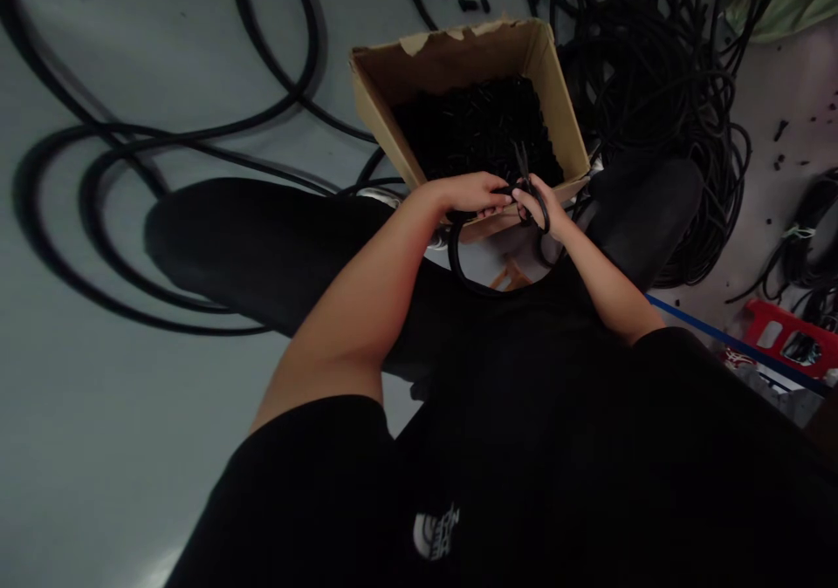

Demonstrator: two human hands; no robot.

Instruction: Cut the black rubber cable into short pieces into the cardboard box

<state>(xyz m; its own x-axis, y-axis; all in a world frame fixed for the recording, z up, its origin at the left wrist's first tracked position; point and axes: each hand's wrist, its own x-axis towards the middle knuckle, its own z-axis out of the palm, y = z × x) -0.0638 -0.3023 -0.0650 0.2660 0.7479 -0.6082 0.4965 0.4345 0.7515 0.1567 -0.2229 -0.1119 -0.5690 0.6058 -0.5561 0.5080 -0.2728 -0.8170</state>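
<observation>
My left hand point(481, 195) is closed around a black hose point(457, 252) at the near edge of a cardboard box point(388, 130). Beside it, my right hand point(540, 204) is wrapped round the dark handles of a pair of scissors point(523, 162), whose narrow blades point away from me over the box. The fingertips of both hands nearly meet. Many short black pieces point(481, 126) lie inside the box. From my left hand the hose loops down toward my lap.
Long black hose loops point(196, 134) spread over the grey floor on the left. A large tangled pile of black hose point(700, 134) lies right of the box. Loose black bits point(467, 3) sit beyond it. A red plastic object point(789, 339) is at far right.
</observation>
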